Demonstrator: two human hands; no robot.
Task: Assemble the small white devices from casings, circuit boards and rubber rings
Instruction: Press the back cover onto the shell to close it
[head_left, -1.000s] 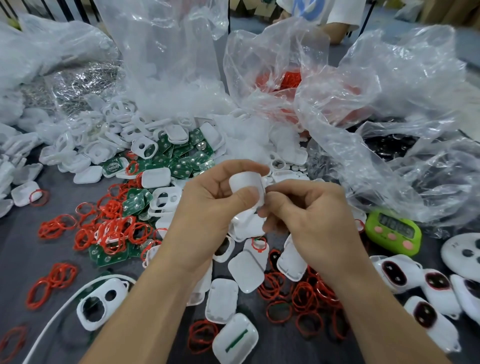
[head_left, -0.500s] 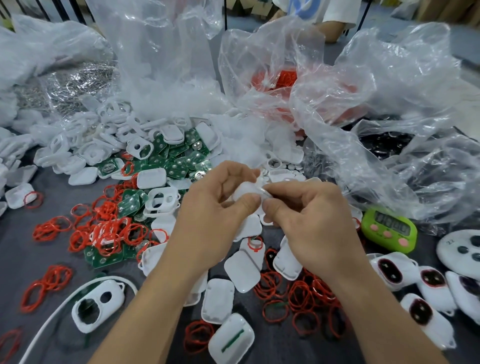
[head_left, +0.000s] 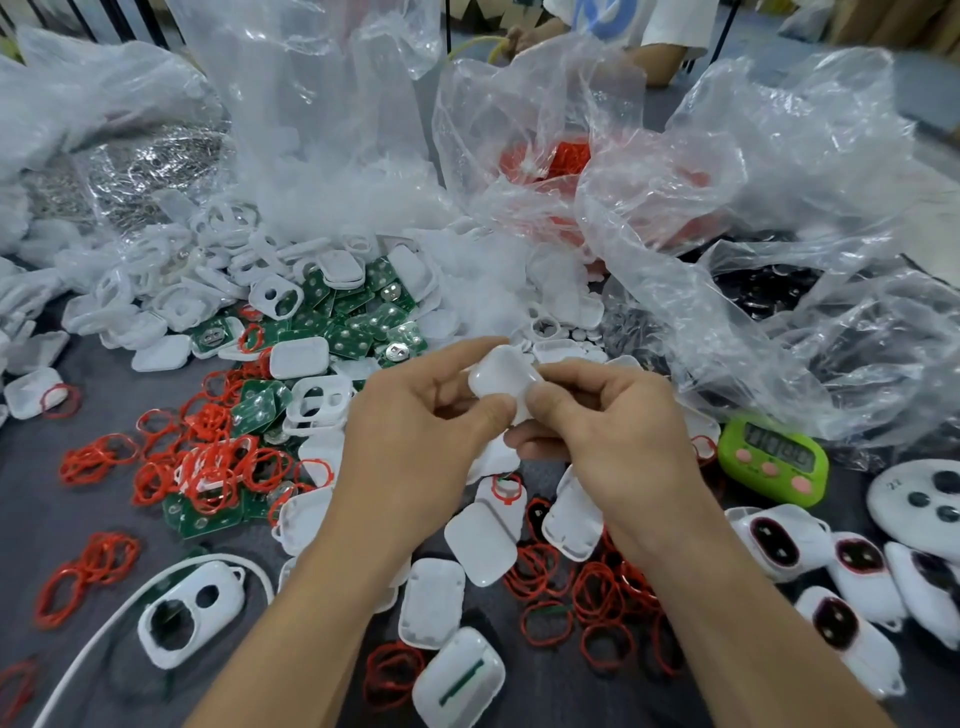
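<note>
Two-handed pinch at the centre of the frame, on one small white casing (head_left: 501, 374) held up off the surface (head_left: 36, 509). Gripped from the left by the left hand (head_left: 415, 431), thumb and forefinger curled onto its near and far edges. Gripped from the right by the right hand (head_left: 613, 436), fingers (head_left: 550, 402) clenched onto the opposite end, the two thumb tips close together. Smooth outer shell turned toward the camera. Impossible to tell whether a board or ring already sits inside, with the inner side hidden behind shell and fingers.

Judged as a closing or seating step: probably pressing two halves together, or bedding a part into the shell. No seam visible to confirm either.

Next move, as judged: an even squeeze along the edges until flush, then down among the finished devices (head_left: 779, 540) at the lower right, then a reach for fresh parts. Calls for square alignment, a skewed press being likely to jam.

Plenty within reach:
- green circuit boards (head_left: 358, 322) piled above and left of the hands
- red rubber rings (head_left: 208, 462) scattered at mid-left and below the right wrist
- loose casing halves (head_left: 480, 543) lying just under the hands

Elsewhere: a green timer (head_left: 771, 460) just right of the right hand, and crumpled clear bags (head_left: 753, 182) across the top of the frame.
</note>
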